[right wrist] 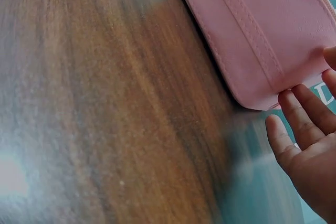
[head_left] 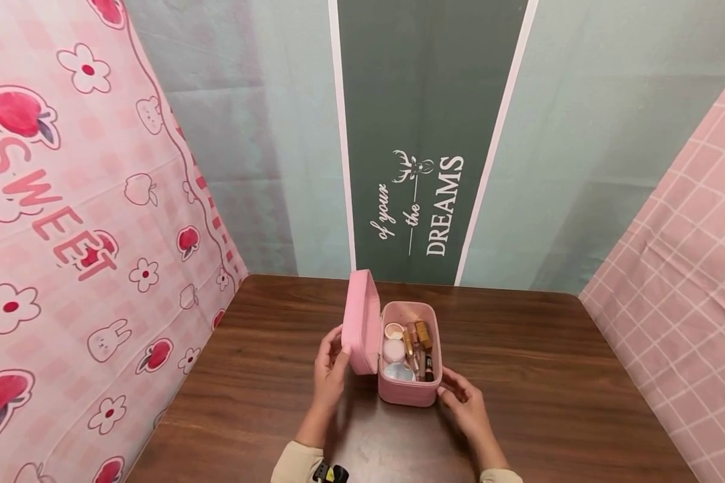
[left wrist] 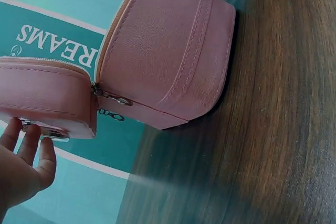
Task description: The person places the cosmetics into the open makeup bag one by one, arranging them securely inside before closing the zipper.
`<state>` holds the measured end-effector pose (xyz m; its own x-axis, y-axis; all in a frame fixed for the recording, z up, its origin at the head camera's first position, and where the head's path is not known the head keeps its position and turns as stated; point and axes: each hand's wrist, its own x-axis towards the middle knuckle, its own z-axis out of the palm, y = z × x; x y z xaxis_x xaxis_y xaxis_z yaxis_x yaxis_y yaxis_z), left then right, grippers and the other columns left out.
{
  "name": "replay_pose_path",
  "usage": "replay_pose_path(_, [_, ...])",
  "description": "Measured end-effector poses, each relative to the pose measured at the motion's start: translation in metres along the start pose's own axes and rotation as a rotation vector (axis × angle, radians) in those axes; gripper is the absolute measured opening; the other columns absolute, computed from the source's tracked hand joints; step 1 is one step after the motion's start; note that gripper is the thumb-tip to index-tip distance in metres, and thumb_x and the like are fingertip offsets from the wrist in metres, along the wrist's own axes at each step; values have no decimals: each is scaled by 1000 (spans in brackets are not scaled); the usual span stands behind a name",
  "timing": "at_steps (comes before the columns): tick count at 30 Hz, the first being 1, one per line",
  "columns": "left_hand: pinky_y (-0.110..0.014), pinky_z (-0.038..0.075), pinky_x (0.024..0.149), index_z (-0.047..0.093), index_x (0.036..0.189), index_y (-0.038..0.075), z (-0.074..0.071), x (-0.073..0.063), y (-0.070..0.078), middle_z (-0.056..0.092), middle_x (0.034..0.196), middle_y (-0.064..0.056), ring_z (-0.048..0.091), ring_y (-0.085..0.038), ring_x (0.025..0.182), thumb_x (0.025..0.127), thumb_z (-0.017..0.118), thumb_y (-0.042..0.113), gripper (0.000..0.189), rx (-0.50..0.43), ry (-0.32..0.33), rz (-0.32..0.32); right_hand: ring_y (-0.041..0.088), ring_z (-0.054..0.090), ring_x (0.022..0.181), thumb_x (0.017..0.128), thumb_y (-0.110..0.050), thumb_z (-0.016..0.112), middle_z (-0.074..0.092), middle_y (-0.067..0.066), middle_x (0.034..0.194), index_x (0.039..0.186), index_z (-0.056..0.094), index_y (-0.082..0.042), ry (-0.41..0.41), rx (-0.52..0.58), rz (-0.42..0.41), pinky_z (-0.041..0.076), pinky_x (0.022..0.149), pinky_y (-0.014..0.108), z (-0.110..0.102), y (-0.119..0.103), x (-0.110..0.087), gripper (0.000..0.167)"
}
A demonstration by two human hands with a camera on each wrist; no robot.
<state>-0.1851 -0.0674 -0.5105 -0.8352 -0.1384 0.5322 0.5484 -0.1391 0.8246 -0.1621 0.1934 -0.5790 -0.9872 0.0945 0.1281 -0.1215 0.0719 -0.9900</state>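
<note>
A pink zippered makeup case [head_left: 407, 394] stands on the table with its lid [head_left: 360, 325] swung up to the left. Inside it lie a round pink-rimmed compact [head_left: 394, 331], a pale pink round container [head_left: 393, 350], a silvery disc [head_left: 399, 371] and several gold, brown and black tubes [head_left: 421, 333]. My left hand [head_left: 331, 367] touches the outer face of the lid with its fingers extended; those fingers [left wrist: 31, 145] also show in the left wrist view. My right hand [head_left: 466, 404] rests its fingertips against the case's right side, fingers loosely spread.
The case stands on a dark wood-grain table [head_left: 266, 349]. A green and grey cloth [head_left: 423, 100] with printed words hangs behind it. Patterned pink cloths flank the table on the left [head_left: 84, 201] and right [head_left: 689, 268]. A dark band [head_left: 331, 472] circles my left wrist.
</note>
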Motion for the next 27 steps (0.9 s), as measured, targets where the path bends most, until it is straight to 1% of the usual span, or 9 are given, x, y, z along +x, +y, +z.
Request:
replay_pose_path(3, [-23, 44, 82, 43, 126, -12, 3, 0, 2, 55, 111, -22, 54, -14, 99, 91, 44, -12, 35, -5, -17, 11, 7, 60, 91, 84, 9, 59, 56, 31, 113, 119, 53, 14, -3, -3, -1, 50, 69, 24, -1, 4, 0, 36])
replay_pose_path(6, [-25, 43, 82, 44, 124, -15, 8, 0, 11, 54, 111, -26, 54, -16, 99, 89, 43, -15, 36, 25, -25, 29, 6, 59, 90, 85, 8, 59, 57, 30, 112, 118, 54, 13, 4, -12, 1, 50, 68, 23, -2, 5, 0, 34])
replay_pose_path(9, [-30, 43, 82, 48, 123, -14, 14, 2, 25, 54, 111, -26, 54, -21, 99, 87, 47, -13, 35, 116, -29, 25, 5, 58, 91, 85, 5, 61, 58, 27, 113, 118, 56, 11, 17, -18, 7, 49, 69, 23, -2, 5, 0, 33])
replay_pose_path(13, [-39, 43, 78, 54, 121, -8, 25, 4, 38, 55, 109, -21, 53, -31, 100, 86, 54, -6, 35, 260, -30, 37, 7, 58, 92, 86, 2, 61, 59, 25, 112, 117, 58, 9, 29, -27, 5, 49, 69, 24, -1, 5, 0, 32])
replay_pose_path(16, [-45, 44, 77, 57, 119, -6, 35, 3, 43, 55, 108, -21, 51, -37, 99, 84, 58, -5, 35, 338, -31, 84, 8, 59, 92, 86, 0, 61, 60, 23, 112, 116, 59, 7, 38, -30, 19, 49, 70, 24, -2, 6, 0, 32])
replay_pose_path(18, [-43, 43, 80, 59, 117, -4, 41, 2, 44, 55, 108, -21, 50, -38, 99, 82, 60, -4, 36, 378, -36, 113, 8, 59, 92, 86, -1, 62, 61, 22, 111, 116, 59, 7, 42, -29, 27, 49, 71, 24, -2, 7, 0, 31])
replay_pose_path(21, [-41, 41, 83, 62, 113, -3, 49, 2, 41, 55, 107, -21, 49, -37, 99, 78, 64, -3, 36, 415, -43, 156, 8, 59, 91, 86, -3, 62, 61, 20, 110, 116, 59, 6, 44, -23, 45, 49, 72, 25, -2, 7, -1, 31])
replay_pose_path(25, [-43, 39, 82, 65, 110, 1, 52, 2, 21, 57, 108, -17, 48, -34, 99, 75, 69, 3, 36, 438, -33, 172, 8, 59, 90, 87, -7, 63, 62, 17, 109, 116, 59, 6, 33, -18, 70, 50, 72, 26, -2, 8, -2, 33])
replay_pose_path(27, [-43, 38, 82, 66, 110, 5, 52, 1, 10, 58, 109, -13, 48, -32, 100, 75, 71, 7, 36, 443, -46, 164, 7, 59, 90, 87, -7, 63, 62, 17, 109, 117, 58, 8, 26, -14, 80, 50, 72, 27, -2, 8, -3, 34])
